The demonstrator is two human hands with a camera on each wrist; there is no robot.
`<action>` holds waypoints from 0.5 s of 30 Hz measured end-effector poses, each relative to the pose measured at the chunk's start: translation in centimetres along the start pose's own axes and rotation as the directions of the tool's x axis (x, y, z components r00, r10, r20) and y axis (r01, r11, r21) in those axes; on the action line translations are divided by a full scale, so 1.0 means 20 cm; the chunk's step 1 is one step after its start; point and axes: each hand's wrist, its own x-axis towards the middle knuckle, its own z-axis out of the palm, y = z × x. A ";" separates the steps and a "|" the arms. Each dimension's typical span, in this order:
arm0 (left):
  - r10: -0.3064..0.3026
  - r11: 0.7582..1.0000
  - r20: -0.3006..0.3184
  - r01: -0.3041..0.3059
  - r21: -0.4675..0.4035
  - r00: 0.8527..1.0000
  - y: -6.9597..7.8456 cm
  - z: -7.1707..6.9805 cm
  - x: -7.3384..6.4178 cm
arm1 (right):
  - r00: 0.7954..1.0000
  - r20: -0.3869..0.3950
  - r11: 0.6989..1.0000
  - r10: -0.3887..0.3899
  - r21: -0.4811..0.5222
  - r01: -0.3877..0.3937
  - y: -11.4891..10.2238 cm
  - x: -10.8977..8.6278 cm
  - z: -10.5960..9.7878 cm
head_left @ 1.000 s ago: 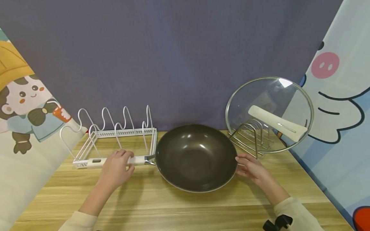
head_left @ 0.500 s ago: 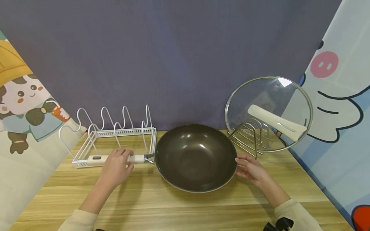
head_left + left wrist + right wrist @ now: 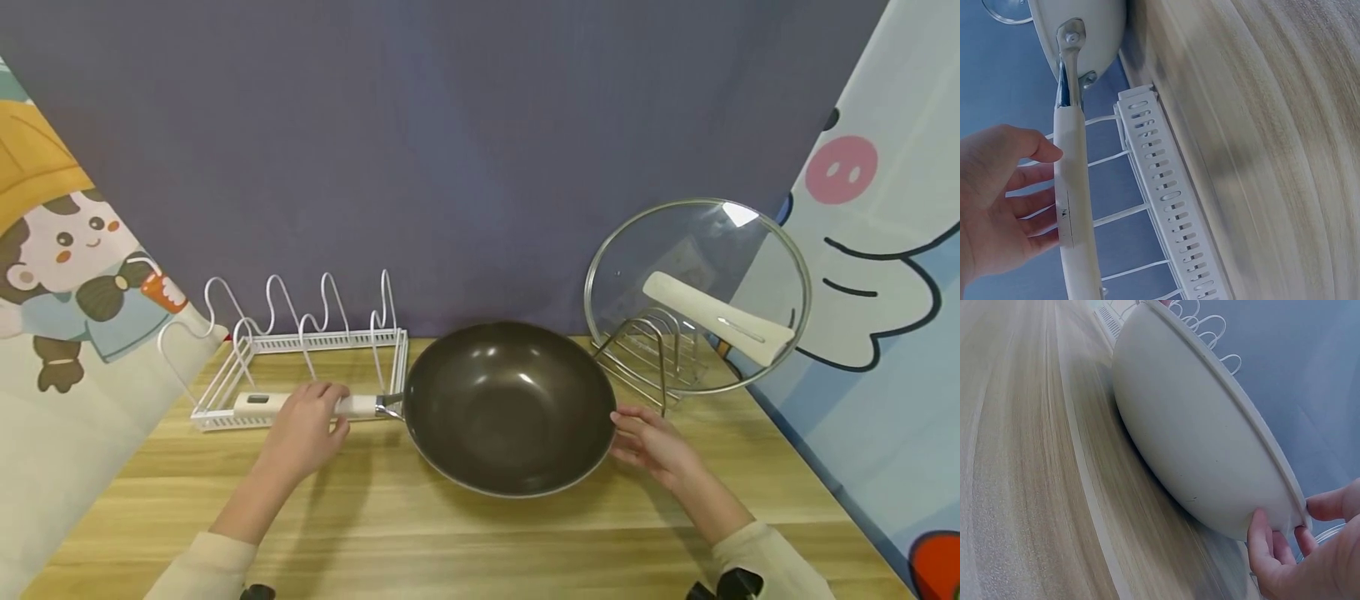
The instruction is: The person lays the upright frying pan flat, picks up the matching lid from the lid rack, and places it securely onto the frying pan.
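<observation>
A wok (image 3: 510, 408), dark inside and cream outside, sits at the middle of the table, its cream handle (image 3: 258, 405) pointing left across the front of a white wire rack (image 3: 326, 342). My left hand (image 3: 303, 429) holds that handle near its middle; in the left wrist view the thumb (image 3: 1041, 147) lies against one side, fingers behind. At the opposite rim, my right hand (image 3: 652, 446) pinches the wok's edge. Seen from the right wrist, its thumb (image 3: 1329, 505) is on the rim and the fingers (image 3: 1260, 540) press the cream underside.
A glass lid (image 3: 637, 250) with a cream handle (image 3: 720, 317) leans upright in a small metal rack (image 3: 660, 358) at the right. Behind the wooden table (image 3: 465, 550) hangs a dark grey-blue cloth (image 3: 480, 167). Cartoon-printed sheets flank both sides.
The handle end has risen slightly with my left hand, and the wok's rim has shifted a touch. My right hand stays at the rim. The lid and racks have not moved.
</observation>
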 end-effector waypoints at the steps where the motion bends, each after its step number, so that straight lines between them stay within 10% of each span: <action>1: 0.001 1.000 0.000 -0.001 0.003 1.000 0.00 0.00 0.00 | 1.000 0.000 1.000 0.001 0.002 -0.001 0.00 0.00 0.00; 15: 0.060 0.998 0.016 -0.060 0.005 0.998 -0.02 -0.03 0.03 | 0.999 0.025 0.999 0.039 -0.014 -0.039 -0.02 0.00 0.00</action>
